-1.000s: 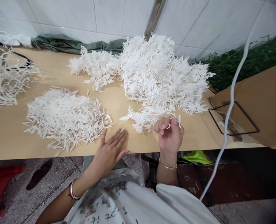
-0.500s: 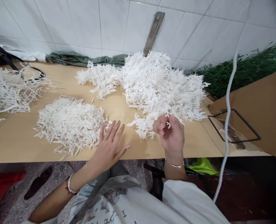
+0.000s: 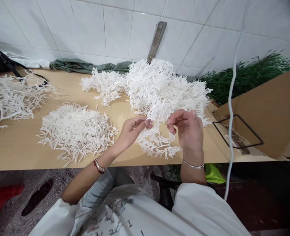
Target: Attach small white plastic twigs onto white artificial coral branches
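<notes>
Blurred at its ends, a thin white sprig (image 3: 151, 111) is pinched in the left hand (image 3: 131, 131) above the tabletop (image 3: 67, 89); whether the right hand (image 3: 190, 131), fingers curled, grasps anything I cannot tell; a wiry tangle (image 3: 14, 96) runs off leftward

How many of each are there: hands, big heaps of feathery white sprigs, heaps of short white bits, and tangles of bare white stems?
Hands: 2, left hand and right hand
Big sprig heap: 1, counting the smaller clump at its left
Short-bit heap: 1
Stem tangle: 1
Total: 5
</notes>
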Tool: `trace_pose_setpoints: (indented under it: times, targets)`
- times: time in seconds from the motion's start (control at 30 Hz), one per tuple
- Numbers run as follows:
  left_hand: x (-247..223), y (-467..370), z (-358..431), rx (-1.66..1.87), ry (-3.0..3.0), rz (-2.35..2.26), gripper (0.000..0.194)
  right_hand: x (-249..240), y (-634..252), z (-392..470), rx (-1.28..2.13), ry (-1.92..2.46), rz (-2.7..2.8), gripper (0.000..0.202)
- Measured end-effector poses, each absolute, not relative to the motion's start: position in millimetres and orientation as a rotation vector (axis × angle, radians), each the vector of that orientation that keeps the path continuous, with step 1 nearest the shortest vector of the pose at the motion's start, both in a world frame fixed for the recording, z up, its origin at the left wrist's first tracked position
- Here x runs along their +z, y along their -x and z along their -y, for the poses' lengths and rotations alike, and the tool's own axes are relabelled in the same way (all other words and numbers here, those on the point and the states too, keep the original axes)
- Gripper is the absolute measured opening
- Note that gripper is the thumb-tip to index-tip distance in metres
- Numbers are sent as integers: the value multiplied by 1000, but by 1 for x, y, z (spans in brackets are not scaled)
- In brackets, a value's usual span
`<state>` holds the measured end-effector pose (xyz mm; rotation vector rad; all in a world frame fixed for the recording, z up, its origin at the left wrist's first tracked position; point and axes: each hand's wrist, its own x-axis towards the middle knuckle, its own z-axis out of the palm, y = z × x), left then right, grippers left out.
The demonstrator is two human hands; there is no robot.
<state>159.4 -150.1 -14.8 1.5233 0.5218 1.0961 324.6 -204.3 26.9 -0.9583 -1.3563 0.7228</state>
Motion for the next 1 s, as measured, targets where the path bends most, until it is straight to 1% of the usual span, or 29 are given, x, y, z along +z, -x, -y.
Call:
trace_pose_setpoints:
  times: [0.13, 0.2, 0.43, 0.53, 0.63, 0.73, 0.83, 1.0]
  targets:
    - [-12, -153, 144, 1051, -1388, -513, 17, 28, -330, 197, 549, 1077, 1388, 25]
    - [-11, -149, 143, 1047, -1364, -509, 16, 29, -332, 191, 531, 1130, 1466, 19]
    - [-5, -144, 148, 997, -1271, -437, 16, 36, -342, 160, 708, 1064, 1566, 22]
    - [-3, -144, 153, 954, -1220, -409, 15, 40, -342, 151, 736, 1029, 1665, 26]
    - [-2, -144, 158, 930, -1167, -381, 13, 42, -337, 150, 832, 991, 1738, 31]
    - [-3, -143, 161, 926, -1153, -394, 15, 44, -332, 153, 1002, 935, 1726, 35]
    - [-7, -142, 163, 928, -1148, -413, 16, 44, -328, 156, 1162, 898, 1613, 44]
    - [-17, -145, 163, 830, -1201, -389, 16, 40, -324, 158, 1535, 803, 1582, 53]
